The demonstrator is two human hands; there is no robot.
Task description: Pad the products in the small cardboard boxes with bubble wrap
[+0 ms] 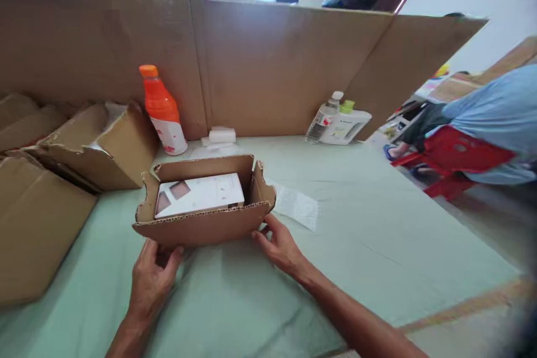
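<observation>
- The small open brown cardboard box (pixel 204 207) sits on the pale green table (pixel 377 235), just in front of the person.
- A flat white carton with brown squares printed on it (pixel 199 194) already lies inside the box; the flaps stand up, not yet folded shut.
- The left hand (pixel 151 279) is at the box's near-left bottom edge, its fingers curled under the front wall and gripping it.
- The right hand (pixel 280 245) touches the near-right corner, its fingers pinching the lower edge of the side flap.
- A strip of clear bubble wrap (pixel 297 205) lies just beside the box on the right, outside it.
- Behind stand an orange plastic bottle (pixel 163 110), a clear water bottle (pixel 322 117) and a tall cardboard screen (pixel 268 67).
- More opened cardboard boxes (pixel 96 145) crowd the left side, near the box.
</observation>
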